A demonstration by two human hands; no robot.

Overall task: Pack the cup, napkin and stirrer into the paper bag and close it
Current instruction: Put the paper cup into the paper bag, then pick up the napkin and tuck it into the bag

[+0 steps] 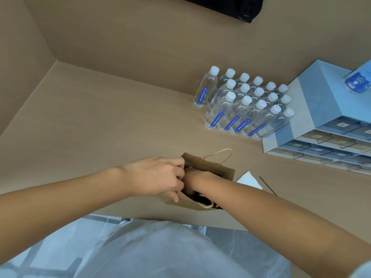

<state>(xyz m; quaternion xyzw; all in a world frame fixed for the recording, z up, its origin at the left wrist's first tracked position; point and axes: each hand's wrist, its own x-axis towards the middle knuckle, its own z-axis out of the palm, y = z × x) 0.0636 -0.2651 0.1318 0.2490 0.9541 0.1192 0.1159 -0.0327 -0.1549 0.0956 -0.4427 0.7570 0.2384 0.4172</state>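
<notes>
- The paper bag [212, 167] stands open on the table [104, 125] near its front edge, at about 6 o'clock on the table, its mouth turned up toward the camera.
- The left hand [154, 177] pinches the bag's near-left rim between fingers and thumb, so it is closed on the bag's edge and holds the mouth open.
- The right hand [192, 171] is pushed down inside the bag past the wrist; only the wrist and forearm show, and whether its fingers are apart or wrapped on something cannot be told.
- Something dark shows deep in the bag's mouth beside the right forearm; it is too hidden to say what it is.
- One twisted paper handle [218, 155] arches above the bag's far rim at 12 o'clock of the bag; a second handle [204, 205] droops over the near rim.
- A white napkin [250, 180] lies flat on the table just beside the bag at its 3 o'clock, partly covered by the right forearm.
- A thin dark stirrer [268, 186] lies on the table just beyond the napkin, again at 3 o'clock of the bag, slanting toward the forearm.
- A block of clear water bottles [245, 105] with white caps and blue labels stands at 1 o'clock of the bag, well apart from it.
- A pale blue drawer cabinet [321, 109] sits at 2 o'clock, touching the bottles' right side.
</notes>
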